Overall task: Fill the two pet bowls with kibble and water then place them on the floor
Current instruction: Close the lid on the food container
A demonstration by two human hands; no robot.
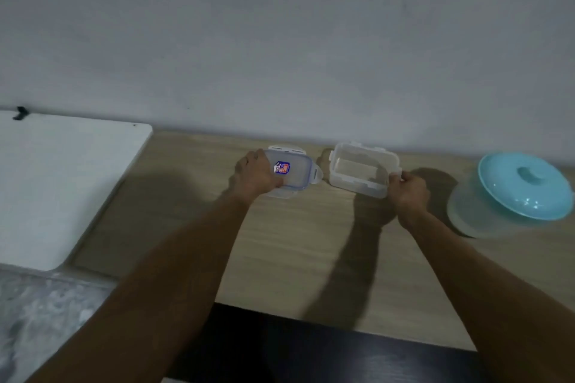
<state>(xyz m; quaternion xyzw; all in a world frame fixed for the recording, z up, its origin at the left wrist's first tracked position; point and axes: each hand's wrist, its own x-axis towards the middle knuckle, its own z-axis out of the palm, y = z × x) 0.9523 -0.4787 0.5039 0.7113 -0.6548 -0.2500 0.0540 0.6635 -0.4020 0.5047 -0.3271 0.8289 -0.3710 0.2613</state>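
Note:
Two small clear plastic containers sit near the back of a wooden table (280, 252). My left hand (256, 176) grips the left container (294, 174), which has a blue-rimmed lid with a sticker and open side clips. The right container (361, 169) has no lid and looks empty. My right hand (407, 191) holds its near right corner. No kibble or water is visible.
A round translucent bowl with a turquoise lid (522, 185) stands at the table's right end. A white board (62, 183) lies at the left. Beyond the table's near edge are a dark surface (311, 354) and speckled floor (40, 314). A plain wall rises behind the table.

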